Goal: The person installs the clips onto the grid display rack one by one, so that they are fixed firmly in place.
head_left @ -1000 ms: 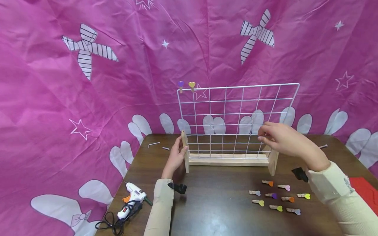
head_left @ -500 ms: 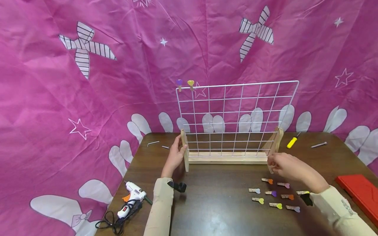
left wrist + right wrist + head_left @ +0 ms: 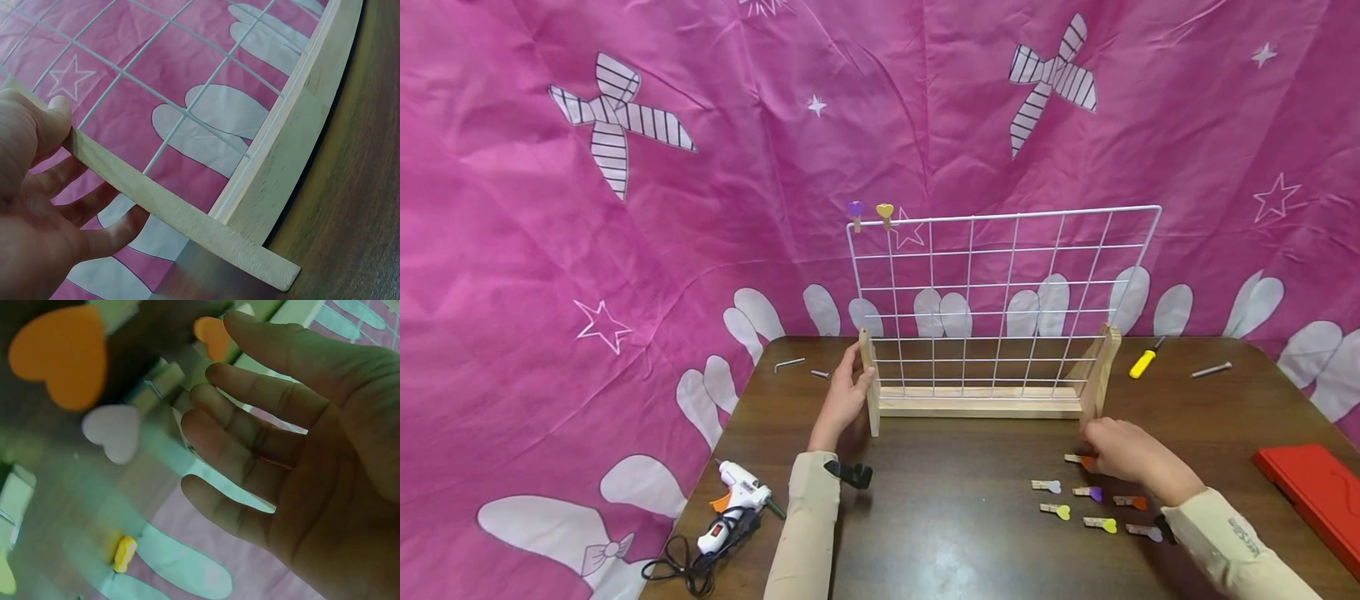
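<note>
A white wire grid panel (image 3: 972, 218) stands in a wooden stand (image 3: 977, 408). My left hand (image 3: 842, 400) grips the stand's left upright (image 3: 125, 172), thumb on one side and fingers on the other. Heart-topped clothespins, one purple (image 3: 855, 212) and one yellow (image 3: 885, 212), are clipped at the grid's top left. My right hand (image 3: 1131, 452) is low over the table, beside an orange heart clothespin (image 3: 1075, 458). In the right wrist view its fingers are spread and relaxed, the thumb close to an orange heart (image 3: 212, 337); nothing is held. A pink heart clothespin (image 3: 115, 431) lies under it.
Several more heart clothespins lie at the front right, among them a purple one (image 3: 1088, 493) and a yellow one (image 3: 1101, 524). A hot glue gun (image 3: 741, 492) with its cord is at left. A yellow screwdriver (image 3: 1142, 364), a bolt (image 3: 1212, 370) and a red case (image 3: 1311, 500) are at right.
My right hand has come down from in front of the grid's right side, past the right upright, to the clothespins on the table. The left hand has kept its grip on the stand.
</note>
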